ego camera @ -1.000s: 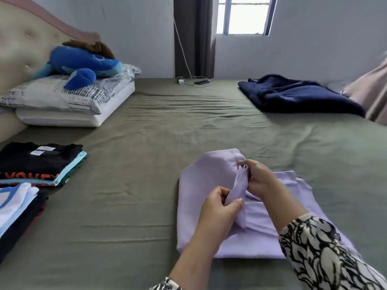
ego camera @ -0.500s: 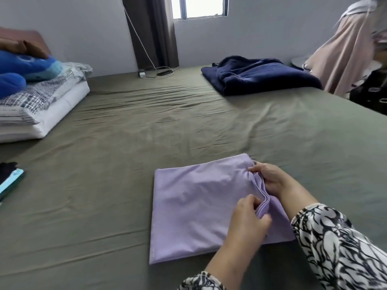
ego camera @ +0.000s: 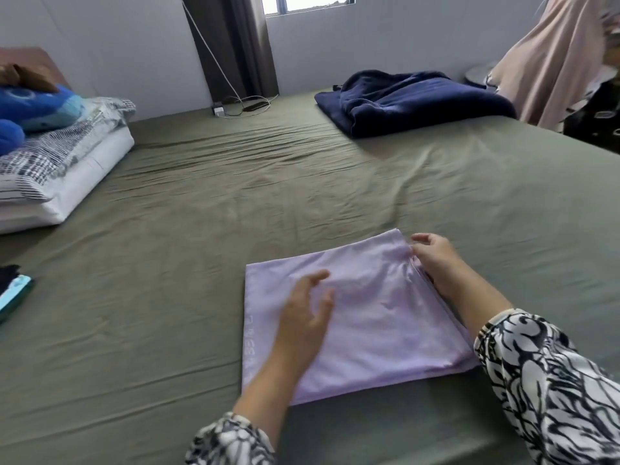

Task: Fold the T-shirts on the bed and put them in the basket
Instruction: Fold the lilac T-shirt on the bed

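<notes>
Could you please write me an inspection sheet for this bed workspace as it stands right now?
Surface: olive bed sheet, wrinkled.
Job's things: lilac T-shirt folded flat into a rectangle near the front edge; corner of a folded stack at the left edge; no basket seen.
Clutter: navy blanket bundled at the far right; pillows with a blue plush toy at the far left.
Hands: left hand open over the shirt; right hand at its right edge, fingers on the folds.
Cables: white cable runs down the wall to a charger.
Surroundings: dark curtain, window, pink cloth hanging at right.
</notes>
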